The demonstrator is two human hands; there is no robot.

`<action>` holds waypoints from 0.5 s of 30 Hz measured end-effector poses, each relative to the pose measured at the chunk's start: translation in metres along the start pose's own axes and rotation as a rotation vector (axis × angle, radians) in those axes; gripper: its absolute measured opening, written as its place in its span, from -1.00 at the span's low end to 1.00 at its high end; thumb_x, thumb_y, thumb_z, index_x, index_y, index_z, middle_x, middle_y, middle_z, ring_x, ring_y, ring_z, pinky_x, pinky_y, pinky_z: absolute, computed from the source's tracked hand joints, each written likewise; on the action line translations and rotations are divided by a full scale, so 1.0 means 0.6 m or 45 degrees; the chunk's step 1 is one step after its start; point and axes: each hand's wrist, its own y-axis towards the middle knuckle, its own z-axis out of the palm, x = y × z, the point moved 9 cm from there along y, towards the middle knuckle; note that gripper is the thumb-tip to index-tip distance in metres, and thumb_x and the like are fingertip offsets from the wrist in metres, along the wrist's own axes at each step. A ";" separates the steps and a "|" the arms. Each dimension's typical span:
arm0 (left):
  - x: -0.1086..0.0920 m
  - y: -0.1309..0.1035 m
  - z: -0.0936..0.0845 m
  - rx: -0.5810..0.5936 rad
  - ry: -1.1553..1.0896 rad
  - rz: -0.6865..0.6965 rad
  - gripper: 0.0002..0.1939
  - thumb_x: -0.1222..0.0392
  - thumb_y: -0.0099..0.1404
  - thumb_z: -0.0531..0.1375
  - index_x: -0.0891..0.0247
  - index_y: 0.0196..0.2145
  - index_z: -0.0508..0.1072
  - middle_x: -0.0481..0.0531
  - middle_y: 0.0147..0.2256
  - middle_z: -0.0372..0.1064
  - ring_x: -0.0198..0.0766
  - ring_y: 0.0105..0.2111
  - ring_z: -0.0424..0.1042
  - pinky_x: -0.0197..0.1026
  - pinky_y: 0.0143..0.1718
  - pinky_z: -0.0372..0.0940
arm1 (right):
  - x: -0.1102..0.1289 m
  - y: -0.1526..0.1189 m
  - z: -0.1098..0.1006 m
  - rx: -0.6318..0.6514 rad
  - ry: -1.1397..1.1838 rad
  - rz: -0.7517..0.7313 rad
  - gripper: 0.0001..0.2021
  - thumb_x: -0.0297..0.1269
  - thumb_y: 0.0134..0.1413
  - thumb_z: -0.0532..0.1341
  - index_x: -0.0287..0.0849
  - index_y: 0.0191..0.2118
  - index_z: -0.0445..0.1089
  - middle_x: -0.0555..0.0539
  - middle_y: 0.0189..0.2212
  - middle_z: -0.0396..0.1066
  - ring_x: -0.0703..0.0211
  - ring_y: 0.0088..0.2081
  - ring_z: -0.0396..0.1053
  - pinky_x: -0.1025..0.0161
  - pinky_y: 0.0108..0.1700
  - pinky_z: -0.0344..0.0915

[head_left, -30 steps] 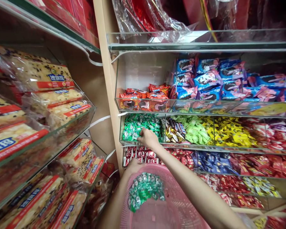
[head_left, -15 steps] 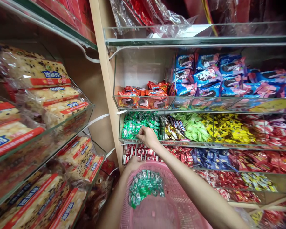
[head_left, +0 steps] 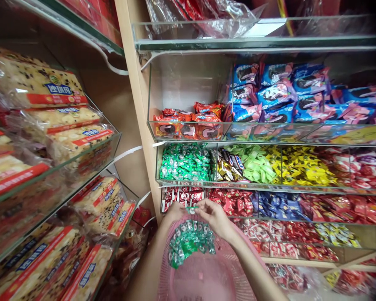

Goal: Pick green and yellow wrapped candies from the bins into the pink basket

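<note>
A pink perforated basket [head_left: 252,246] is in front of me, with green-wrapped candies [head_left: 191,240] heaped at its far side. My left hand [head_left: 177,212] is closed at the basket's far left rim; green candy shows beside its fingertips. My right hand [head_left: 209,211] pinches a green-wrapped candy [head_left: 192,210] above the far rim, close to my left hand. Beyond them, a glass shelf bin [head_left: 184,163] is full of the same green candies. Red and white candies [head_left: 181,196] lie in the bin just under it.
Brown and gold candies [head_left: 228,165], light green ones [head_left: 258,165] and yellow ones [head_left: 307,167] fill neighbouring bins. Blue cookie packs [head_left: 275,94] stand on the shelf above. Glass-fronted shelves of wrapped rice cakes [head_left: 53,85] rise at left beside a wooden post [head_left: 138,96].
My right hand has come down from the green candy bin to the basket's far rim, beside my left hand. The view has shifted slightly.
</note>
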 end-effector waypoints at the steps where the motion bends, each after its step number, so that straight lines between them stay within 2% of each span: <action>1: -0.001 -0.001 -0.001 -0.008 0.047 -0.001 -0.52 -0.19 -0.14 0.25 0.29 -0.71 0.22 -0.14 -0.68 -0.02 -0.43 -0.59 -0.04 -0.27 -0.53 -0.18 | -0.026 -0.004 0.002 0.004 0.023 0.043 -0.69 0.01 0.03 0.18 -0.18 -0.37 0.31 0.05 -0.55 0.29 0.29 -0.52 0.22 0.35 -0.46 0.18; 4: -0.011 -0.006 -0.003 -0.020 0.180 0.014 -0.50 -0.22 -0.06 0.20 0.25 -0.71 0.14 -0.17 -0.69 -0.14 -0.45 -0.62 -0.13 -0.25 -0.54 -0.25 | -0.090 -0.015 0.007 0.031 -0.008 0.148 -0.72 -0.03 0.06 0.13 -0.18 -0.41 0.29 0.10 -0.65 0.19 0.31 -0.60 0.13 0.36 -0.55 0.11; 6: -0.017 -0.009 -0.004 -0.022 0.232 0.015 -0.50 -0.21 -0.05 0.19 0.24 -0.72 0.10 -0.18 -0.69 -0.18 -0.45 -0.62 -0.16 -0.24 -0.53 -0.27 | -0.112 -0.021 0.010 0.058 -0.125 0.156 -0.74 -0.11 0.11 0.08 -0.18 -0.44 0.30 0.08 -0.64 0.21 0.29 -0.60 0.14 0.36 -0.54 0.10; 11: -0.023 -0.011 -0.006 -0.034 0.315 0.019 -0.51 -0.18 -0.04 0.17 0.23 -0.73 0.05 -0.17 -0.69 -0.20 -0.45 -0.62 -0.15 -0.23 -0.52 -0.27 | -0.131 -0.034 0.013 0.073 -0.470 0.122 -0.77 -0.28 0.07 0.03 -0.19 -0.48 0.37 -0.02 -0.52 0.37 0.20 -0.46 0.28 0.32 -0.41 0.18; 15: -0.020 -0.011 -0.005 -0.032 0.319 0.003 -0.52 -0.18 -0.03 0.16 0.23 -0.72 0.06 -0.16 -0.69 -0.19 -0.44 -0.62 -0.14 -0.24 -0.52 -0.27 | -0.147 -0.037 0.019 0.086 -0.552 0.158 -0.77 -0.33 0.06 0.03 -0.18 -0.42 0.42 -0.05 -0.46 0.43 0.14 -0.39 0.34 0.27 -0.32 0.23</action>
